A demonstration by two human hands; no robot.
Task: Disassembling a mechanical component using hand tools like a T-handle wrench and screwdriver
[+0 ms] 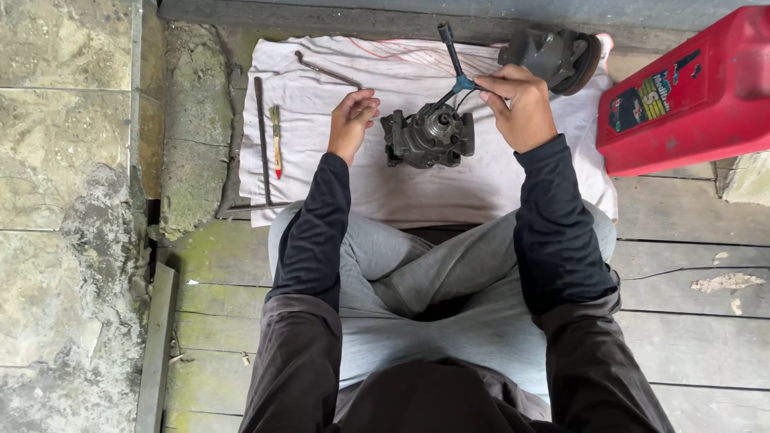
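Big white cloth (pixel 417 188) spread on the plank floor (pixel 690 321), red plastic jug (pixel 690 96) off to the right. Grey metal compressor-type unit (pixel 429 138) sits mid-cloth, w/ a second grey pulley part (pixel 553 56) behind it. Right hand (pixel 521 108) is closed round a dark Y-shaped socket wrench w/ blue hub (pixel 455 68) seated on the unit's top. Left hand (pixel 351 124) is loosely curled just beside it, can't tell if it's pinching anything. Casing looks still bolted together, so prob early in the job imo.

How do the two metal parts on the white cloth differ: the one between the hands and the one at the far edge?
The near metal part stands between the hands with a Y-shaped wrench set into it; the far metal part lies tilted and untouched. The far one shows a round disc end; the near one shows a boxy body. Both are dark grey.
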